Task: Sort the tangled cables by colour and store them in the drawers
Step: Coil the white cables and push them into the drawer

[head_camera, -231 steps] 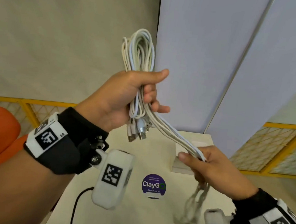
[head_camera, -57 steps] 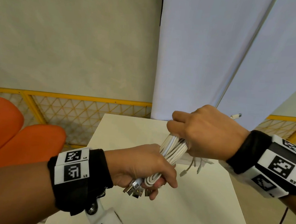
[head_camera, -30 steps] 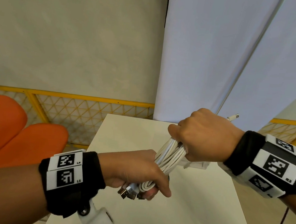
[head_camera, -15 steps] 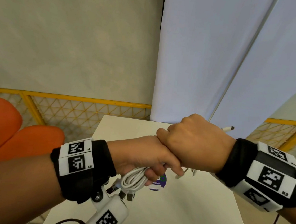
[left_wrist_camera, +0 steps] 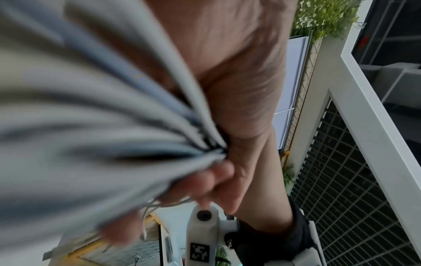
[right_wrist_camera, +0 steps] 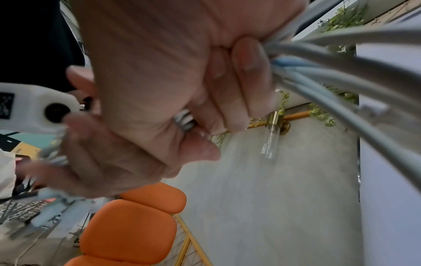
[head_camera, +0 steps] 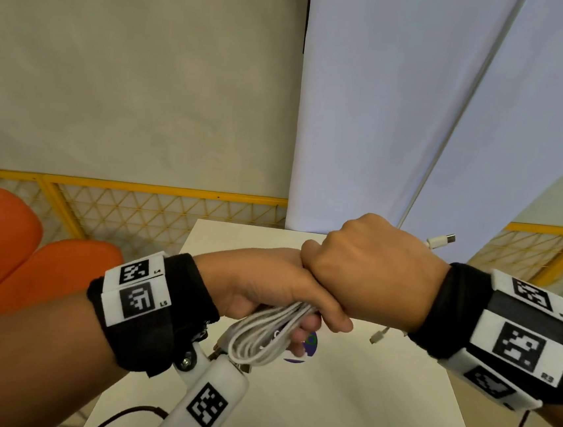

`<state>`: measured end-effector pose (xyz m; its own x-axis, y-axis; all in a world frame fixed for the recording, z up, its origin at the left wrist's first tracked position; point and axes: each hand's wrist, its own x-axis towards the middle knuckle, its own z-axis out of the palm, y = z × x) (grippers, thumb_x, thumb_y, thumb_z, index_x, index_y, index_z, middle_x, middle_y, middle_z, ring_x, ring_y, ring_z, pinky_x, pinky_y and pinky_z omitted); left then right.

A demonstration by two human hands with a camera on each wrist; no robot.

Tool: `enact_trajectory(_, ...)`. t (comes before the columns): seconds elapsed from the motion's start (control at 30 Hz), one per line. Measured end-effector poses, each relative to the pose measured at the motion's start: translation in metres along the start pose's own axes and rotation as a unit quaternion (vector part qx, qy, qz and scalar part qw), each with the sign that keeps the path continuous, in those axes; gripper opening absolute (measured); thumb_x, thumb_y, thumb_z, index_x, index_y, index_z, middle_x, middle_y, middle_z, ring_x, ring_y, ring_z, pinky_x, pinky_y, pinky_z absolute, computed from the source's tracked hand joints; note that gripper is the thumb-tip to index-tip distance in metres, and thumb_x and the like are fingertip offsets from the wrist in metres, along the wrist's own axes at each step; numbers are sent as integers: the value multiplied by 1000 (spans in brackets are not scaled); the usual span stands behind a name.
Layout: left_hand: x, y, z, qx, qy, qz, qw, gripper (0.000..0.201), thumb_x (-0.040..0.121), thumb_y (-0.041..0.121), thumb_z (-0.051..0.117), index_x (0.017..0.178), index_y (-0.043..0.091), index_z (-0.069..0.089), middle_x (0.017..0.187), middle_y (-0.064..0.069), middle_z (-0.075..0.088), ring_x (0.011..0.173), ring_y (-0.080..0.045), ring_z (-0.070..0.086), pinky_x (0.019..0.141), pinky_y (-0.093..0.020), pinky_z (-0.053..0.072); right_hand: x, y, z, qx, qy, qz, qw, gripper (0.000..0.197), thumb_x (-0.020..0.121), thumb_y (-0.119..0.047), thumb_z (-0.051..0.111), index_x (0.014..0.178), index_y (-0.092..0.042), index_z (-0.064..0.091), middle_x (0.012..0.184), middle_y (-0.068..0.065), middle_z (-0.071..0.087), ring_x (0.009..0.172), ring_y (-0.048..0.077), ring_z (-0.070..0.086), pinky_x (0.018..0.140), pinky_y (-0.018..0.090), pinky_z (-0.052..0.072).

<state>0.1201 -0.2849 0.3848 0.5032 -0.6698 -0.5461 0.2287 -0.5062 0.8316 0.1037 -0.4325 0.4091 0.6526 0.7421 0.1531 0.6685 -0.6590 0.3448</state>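
Both hands fisted together above worktop (head_camera: 340, 408): left hand (head_camera: 266, 287) and right hand (head_camera: 377, 274) each grip the white cables (head_camera: 261, 335).

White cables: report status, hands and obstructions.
Left hand and right hand both grip the white cable bundle, fists touching, above the table. No drawers in view.

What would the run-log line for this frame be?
left hand: grips white cable bundle | right hand: grips same bundle | hands touching above table
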Motion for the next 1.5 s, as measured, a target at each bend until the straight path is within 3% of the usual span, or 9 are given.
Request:
enact_trajectory(0.23, -2, -3, 0, -20, 103, 41, 994, 41, 83, 7, 68, 53, 17, 41, 48, -2, 28, 42, -16, 25, 48, -25, 32, -11, 19, -5, 164, -25, 97, 981, 30, 78, -25, 69, 101, -24, 49, 50, -7, 37, 46, 15, 38, 45, 23, 27)
enact_trajectory(0.3, -3, -5, -2, -24, 125, 60, 990, 42, 84, 6, 68, 55, 17, 40, 47, 0, 28, 41, -15, 24, 48, -26, 28, -14, 27, -8, 263, -31, 112, 958, 20, 81, -25, 69, 90, -29, 52, 51, -6, 48, 54, 9, 48, 48, 18, 32)
enact_trajectory(0.43, -2, -9, -2, -51, 146, 77, 985, 43, 85, 10, 70, 54, 17, 41, 46, 1, 29, 41, -13, 24, 49, -27, 25, -20, 38, -7, 384, -39, 127, 914, 32, 86, -22, 70, 59, -23, 52, 47, -8, 45, 44, 9, 39, 46, 15, 31)
enact_trajectory(0.6, 4, -13, -8, -101, 159, 96, 977, 44, 79, 33, 77, 54, 18, 45, 49, 0, 31, 44, -16, 28, 51, -27, 30, -25, 48, -4, 470, -93, 148, 865, 29, 95, -26, 61, 69, -16, 53, 56, -7, 40, 52, 9, 38, 50, 18, 34)
enact_trajectory(0.73, 7, -13, -8, -165, 138, 144, 966, 47, 77, 51, 72, 57, 18, 46, 51, -1, 31, 43, -15, 30, 51, -26, 35, -28, 49, -2, 536, -83, 177, 821, 27, 100, -24, 54, 76, -13, 50, 65, 0, 40, 60, 21, 42, 57, 37, 42)
enact_trajectory(0.9, 10, -13, -3, -215, 143, 203, 944, 49, 80, 53, 69, 60, 15, 47, 50, -1, 30, 43, -15, 30, 55, -30, 33, -26, 37, 3, 411, -14, 154, 898, 22, 97, -45, 41, 88, -25, 47, 62, -4, 50, 56, 17, 51, 61, 47, 50)
enact_trajectory(1.17, 11, -6, -6, -298, 153, 271, 902, 56, 70, 64, 69, 59, 14, 47, 48, 1, 27, 39, -14, 32, 54, -30, 35, -21, 15, 13, 457, 133, 251, 843, 33, 94, -51, 35, 75, -25, 42, 61, 3, 51, 56, 27, 56, 61, 49, 51)
enact_trajectory(1.37, 13, 2, 0, -319, 214, 257, 887, 62, 70, 72, 71, 59, 16, 47, 49, 0, 28, 39, -14, 32, 52, -28, 38, -8, -3, 22, 428, 194, 321, 822, 38, 102, -44, 33, 67, -30, 38, 54, -10, 39, 51, 8, 42, 54, 20, 31)
enact_trajectory(1.5, 13, 6, 7, -310, 266, 265, 873, 59, 58, 72, 66, 64, 17, 46, 51, -1, 28, 41, -16, 32, 51, -28, 38, 0, -17, 20, 437, 212, 357, 798, 43, 104, -43, 31, 67, -24, 44, 51, -6, 42, 52, 8, 44, 51, 19, 32)
